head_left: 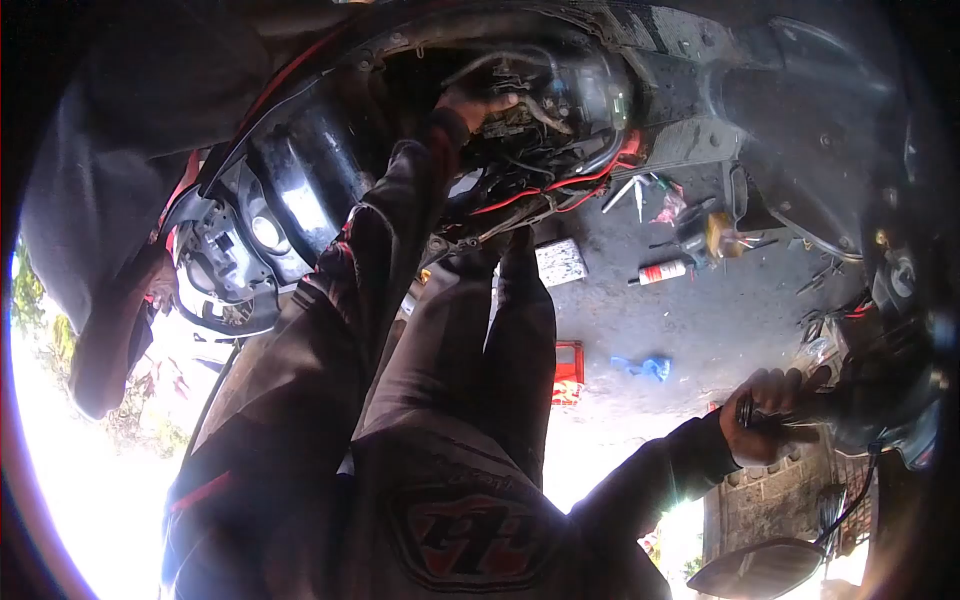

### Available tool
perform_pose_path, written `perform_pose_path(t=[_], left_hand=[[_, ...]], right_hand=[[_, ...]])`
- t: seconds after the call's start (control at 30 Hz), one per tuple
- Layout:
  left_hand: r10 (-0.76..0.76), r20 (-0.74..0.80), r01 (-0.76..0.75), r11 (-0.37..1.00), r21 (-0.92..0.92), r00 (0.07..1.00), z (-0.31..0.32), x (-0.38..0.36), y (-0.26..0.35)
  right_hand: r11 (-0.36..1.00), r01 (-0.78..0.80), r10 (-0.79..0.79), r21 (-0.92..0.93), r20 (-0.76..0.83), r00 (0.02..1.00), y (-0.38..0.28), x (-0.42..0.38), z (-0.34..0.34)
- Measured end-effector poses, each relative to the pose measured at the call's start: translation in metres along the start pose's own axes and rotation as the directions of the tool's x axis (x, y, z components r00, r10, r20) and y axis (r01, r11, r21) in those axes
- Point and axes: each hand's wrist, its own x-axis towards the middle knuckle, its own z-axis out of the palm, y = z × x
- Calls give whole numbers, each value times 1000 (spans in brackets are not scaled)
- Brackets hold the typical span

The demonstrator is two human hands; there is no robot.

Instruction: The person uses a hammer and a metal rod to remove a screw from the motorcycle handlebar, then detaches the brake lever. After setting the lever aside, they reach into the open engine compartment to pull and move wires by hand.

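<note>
My left hand [478,108] reaches into the open body of a motor scooter [690,85], among the cables and engine parts [520,125]. One digit lies along the top of a part there; the other fingers are mostly hidden, and what they hold cannot be made out. Red wires [540,190] run just below that hand. At the lower right, my right hand [765,415] is closed around the handlebar grip [795,408], its fingers wrapped over it. A mirror [757,568] sticks out below the handlebar.
Another person's grey sleeve [150,210] and hand [155,278] are by the scooter's rear at left. On the floor lie a white-and-red bottle [660,272], scattered tools [632,192], a blue cloth [645,367] and a red crate [568,370].
</note>
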Motion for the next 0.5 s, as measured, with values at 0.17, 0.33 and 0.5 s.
perform_pose_path(t=[0.17, 0.33, 0.5], left_hand=[[-41, -27, 39, 997, -63, 999, -2, -9, 13], [31, -14, -30, 997, 76, 999, -5, -22, 24], [47, -99, -40, 996, 74, 994, 5, -24, 22]], right_hand=[[956, -121, 2, 269, 404, 915, 20, 23, -20], [790, -296, -61, 537, 549, 834, 28, 30, -17], [987, -86, 77, -133, -68, 995, 5, 2, 25]])
